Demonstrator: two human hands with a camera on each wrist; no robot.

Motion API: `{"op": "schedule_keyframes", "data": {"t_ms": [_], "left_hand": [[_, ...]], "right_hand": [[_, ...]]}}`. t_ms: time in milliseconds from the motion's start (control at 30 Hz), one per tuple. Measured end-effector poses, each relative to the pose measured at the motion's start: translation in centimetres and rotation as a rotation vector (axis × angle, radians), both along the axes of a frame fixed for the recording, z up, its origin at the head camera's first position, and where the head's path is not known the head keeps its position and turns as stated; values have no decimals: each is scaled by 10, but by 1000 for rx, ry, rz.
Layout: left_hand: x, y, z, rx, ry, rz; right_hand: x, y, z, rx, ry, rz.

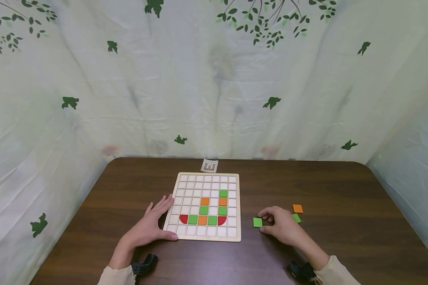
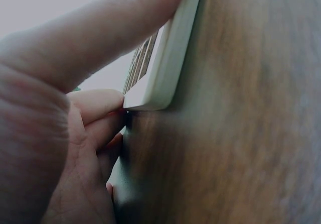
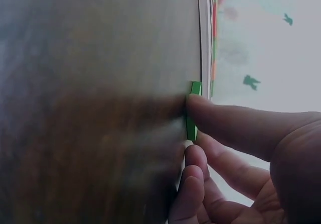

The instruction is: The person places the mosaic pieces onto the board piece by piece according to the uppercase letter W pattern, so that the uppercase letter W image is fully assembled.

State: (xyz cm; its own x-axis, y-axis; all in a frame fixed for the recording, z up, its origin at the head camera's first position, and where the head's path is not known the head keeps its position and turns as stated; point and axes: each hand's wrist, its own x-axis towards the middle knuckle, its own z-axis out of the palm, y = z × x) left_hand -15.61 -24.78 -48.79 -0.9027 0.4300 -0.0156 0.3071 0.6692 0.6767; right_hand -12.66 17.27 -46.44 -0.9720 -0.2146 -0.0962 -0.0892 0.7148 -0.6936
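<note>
A square pale wooden grid board [image 1: 209, 239] lies on the table with green and orange square tiles and two red quarter-round tiles in its cells. My left hand [image 1: 152, 223] rests at its near left corner, fingers along the left side and thumb on the near edge; the left wrist view shows the thumb over the board's rim [image 2: 163, 83]. To the right of the board, my right hand [image 1: 281, 225] pinches a green square tile [image 1: 257, 222] between thumb and fingers. From the right wrist, that green tile [image 3: 192, 126] appears edge-on, low at the table surface.
Beyond my right hand lie an orange tile [image 1: 297, 208] and another green tile [image 1: 297, 218], partly hidden by the hand. A small printed pattern card [image 1: 209, 166] sits behind the board. A leaf-patterned curtain [image 1: 214, 99] surrounds the brown table [image 1: 328, 190].
</note>
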Motion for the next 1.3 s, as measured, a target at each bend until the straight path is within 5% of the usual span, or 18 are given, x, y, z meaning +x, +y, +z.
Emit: {"op": "schedule_keyframes", "data": {"t_ms": [667,1300], "left_hand": [[1,0,1,-1,8,-5],[1,-1,0,2,8,-4]], "right_hand": [[2,-4,2,57,9,-20],[4,-16,5,19,113,-13]]}}
